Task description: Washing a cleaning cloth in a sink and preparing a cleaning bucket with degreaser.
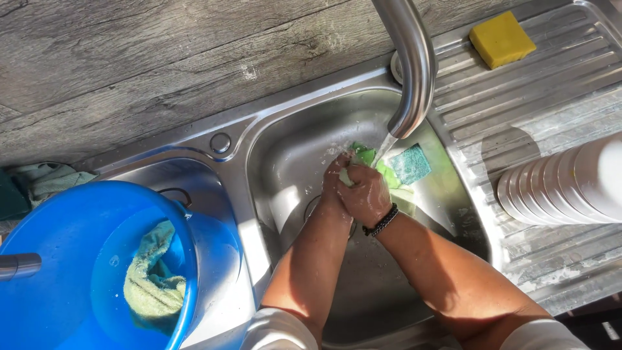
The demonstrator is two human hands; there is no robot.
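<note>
Both forearms reach forward from the bottom of the view and angle toward each other, meeting at the hands. The left hand (pixel 333 185) is curled with its knuckles up, pressed against the right hand (pixel 367 194), which is closed in a fist-like grip with its back turned upward. The two hands touch. A dark braided band circles the right wrist. Pale sleeves are pushed up near the elbows.
</note>
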